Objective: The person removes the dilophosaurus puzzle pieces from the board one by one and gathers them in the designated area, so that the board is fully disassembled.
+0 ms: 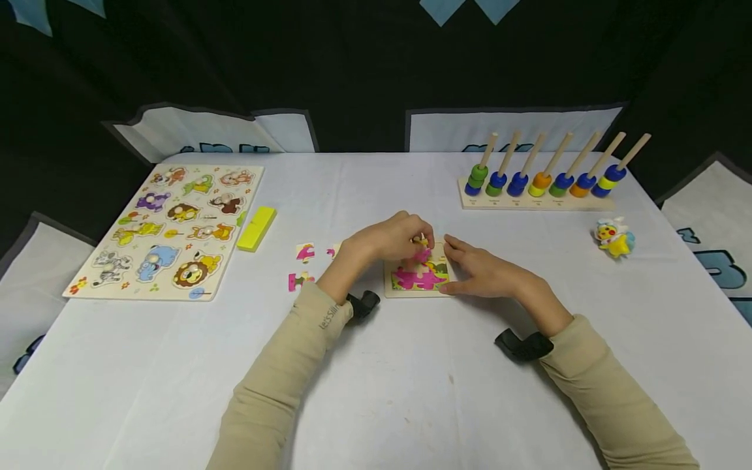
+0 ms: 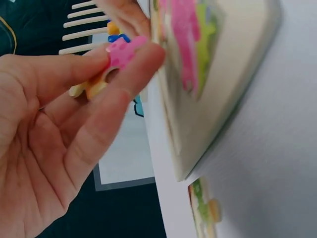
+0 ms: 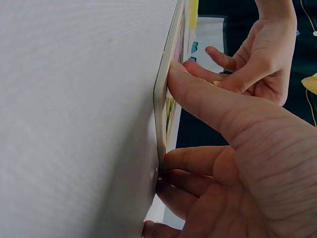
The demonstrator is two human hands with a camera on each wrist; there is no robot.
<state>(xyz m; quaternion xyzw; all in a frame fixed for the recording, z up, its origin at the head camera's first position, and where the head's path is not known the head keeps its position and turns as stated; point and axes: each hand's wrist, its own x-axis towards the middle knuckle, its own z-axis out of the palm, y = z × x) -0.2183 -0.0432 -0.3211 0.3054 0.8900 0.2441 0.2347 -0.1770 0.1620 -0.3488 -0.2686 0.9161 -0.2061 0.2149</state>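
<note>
Over the small wooden jigsaw board (image 1: 414,294), my left hand (image 1: 392,238) pinches a puzzle piece (image 2: 122,53) between thumb and fingers. Pink with darker dots shows on that piece, plus some orange-yellow. Pink and green pieces lie inside the board's frame. My right hand (image 1: 487,272) holds the board's right side, thumb on the rim (image 3: 161,101) and fingertips against the edge in the right wrist view. Left of the board lie loose puzzle pieces, among them a pink one (image 1: 305,252) and a pink-and-green one (image 1: 298,281); my left wrist partly hides another.
A large animal peg puzzle (image 1: 235,261) lies at the left, with a yellow block (image 1: 256,228) beside it. At the back right stands a wooden peg counter (image 1: 537,203) with coloured beads. A small yellow figurine (image 1: 613,238) is near the right edge of the white-covered table (image 1: 411,391).
</note>
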